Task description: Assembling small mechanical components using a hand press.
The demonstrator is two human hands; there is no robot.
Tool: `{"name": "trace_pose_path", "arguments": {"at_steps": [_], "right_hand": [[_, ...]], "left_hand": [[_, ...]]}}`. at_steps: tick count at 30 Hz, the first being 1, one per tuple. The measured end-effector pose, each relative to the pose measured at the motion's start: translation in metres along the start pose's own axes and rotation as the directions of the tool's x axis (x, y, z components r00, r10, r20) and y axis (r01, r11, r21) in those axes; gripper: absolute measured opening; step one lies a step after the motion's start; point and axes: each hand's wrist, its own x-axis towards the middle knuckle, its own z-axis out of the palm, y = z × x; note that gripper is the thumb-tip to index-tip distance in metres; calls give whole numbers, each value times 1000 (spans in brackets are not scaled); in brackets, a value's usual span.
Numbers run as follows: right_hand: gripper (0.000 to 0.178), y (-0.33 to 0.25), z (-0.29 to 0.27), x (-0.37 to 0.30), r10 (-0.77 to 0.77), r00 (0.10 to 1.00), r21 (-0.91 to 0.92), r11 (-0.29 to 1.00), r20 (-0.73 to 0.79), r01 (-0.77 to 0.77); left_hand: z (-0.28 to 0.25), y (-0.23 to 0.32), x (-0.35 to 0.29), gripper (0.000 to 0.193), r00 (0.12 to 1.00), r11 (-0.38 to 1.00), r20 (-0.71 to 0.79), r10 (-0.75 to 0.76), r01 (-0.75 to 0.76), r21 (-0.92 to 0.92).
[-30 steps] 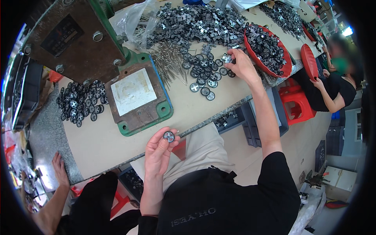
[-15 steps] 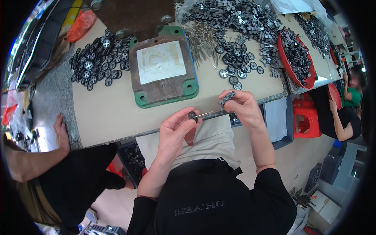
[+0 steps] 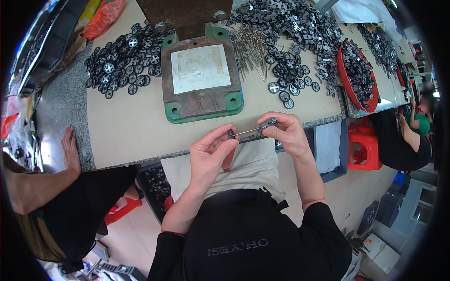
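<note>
The left hand (image 3: 206,153) pinches a small black wheel (image 3: 230,134) between nearly closed fingers. A thin metal axle (image 3: 246,132) runs from it toward three o'clock, meeting a dark grey bracket (image 3: 267,125) pinched in the right hand's (image 3: 288,136) fingers; whether it enters is unclear. Loose wheels (image 3: 290,75) lie on the table (image 3: 136,126), one o'clock from the axle.

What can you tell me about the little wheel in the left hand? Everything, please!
The little wheel is dark and plastic-looking, turned nearly edge-on, so its face is hard to see. The left grip pinches it near the front edge of the table. A thin, straight metal rod sticks out toward the right, its far end at the dark grey part in the right grip.
</note>
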Motion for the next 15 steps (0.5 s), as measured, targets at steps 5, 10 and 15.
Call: {"name": "trace_pose_path", "arguments": {"at_steps": [5, 10, 15], "right_hand": [[17, 0, -3, 1, -4, 1000, -47, 999, 0, 4], [18, 1, -5, 2, 0, 999, -26, 1000, 50, 1], [17, 1, -2, 2, -30, 999, -144, 989, 34, 34]], "left_hand": [[1, -1, -2, 34, 995, 986, -23, 98, -94, 139], [5, 6, -6, 34, 994, 972, -50, 100, -87, 219], [2, 3, -6, 35, 986, 944, -28, 163, -148, 295]]}}
